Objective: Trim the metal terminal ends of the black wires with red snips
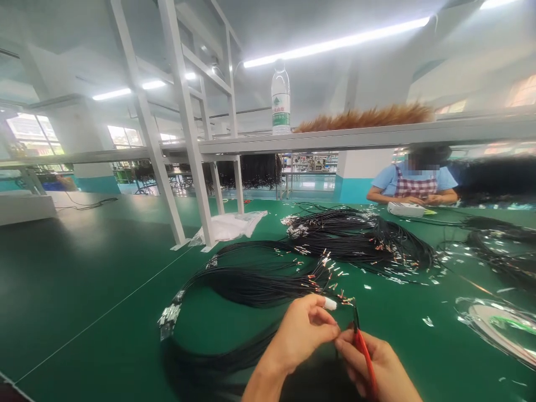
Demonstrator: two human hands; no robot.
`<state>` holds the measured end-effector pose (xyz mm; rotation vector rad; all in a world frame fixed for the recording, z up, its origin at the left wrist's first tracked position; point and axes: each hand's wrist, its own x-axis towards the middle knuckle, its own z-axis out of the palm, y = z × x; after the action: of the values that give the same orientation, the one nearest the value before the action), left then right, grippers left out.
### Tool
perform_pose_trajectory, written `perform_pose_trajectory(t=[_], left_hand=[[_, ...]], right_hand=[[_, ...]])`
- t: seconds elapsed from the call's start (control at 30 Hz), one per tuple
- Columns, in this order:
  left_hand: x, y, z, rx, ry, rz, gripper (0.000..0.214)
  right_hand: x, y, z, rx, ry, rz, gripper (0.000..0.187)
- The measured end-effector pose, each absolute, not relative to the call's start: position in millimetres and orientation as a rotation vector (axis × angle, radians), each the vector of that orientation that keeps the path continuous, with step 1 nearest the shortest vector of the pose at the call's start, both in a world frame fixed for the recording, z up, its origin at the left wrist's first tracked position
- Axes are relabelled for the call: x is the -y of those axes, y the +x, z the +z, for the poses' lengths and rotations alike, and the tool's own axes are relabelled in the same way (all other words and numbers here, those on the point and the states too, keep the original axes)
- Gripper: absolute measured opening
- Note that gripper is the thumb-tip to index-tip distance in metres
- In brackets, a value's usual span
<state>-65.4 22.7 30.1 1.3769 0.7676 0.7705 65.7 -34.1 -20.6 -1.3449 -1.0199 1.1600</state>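
My right hand is closed around red-handled cutters, their dark jaws pointing up and away from me. My left hand is pinched, its thumb tip meeting the right hand's fingertips. A short dark stretch of black cable shows just below that meeting point; most of it is hidden by the fingers. White wrapping covers one left fingertip. Just beyond my hands, a bundle of black cables fans out, with bare coppery and silvery ends near the cutters' jaws.
Larger coils of black cable lie farther back on the green table, among scattered clear scraps. A spool sits at right. White shelf posts rise at left beside a plastic bag. A co-worker sits across the table.
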Motion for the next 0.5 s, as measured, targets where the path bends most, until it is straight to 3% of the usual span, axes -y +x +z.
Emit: perform_pose_trajectory(t=[0.5], left_hand=[[-25.2,-73.3,36.2,-0.708,1.272,0.707,0.039]], right_hand=[[40.3,63.8,-19.5,1.096,-1.214,1.237,0.051]])
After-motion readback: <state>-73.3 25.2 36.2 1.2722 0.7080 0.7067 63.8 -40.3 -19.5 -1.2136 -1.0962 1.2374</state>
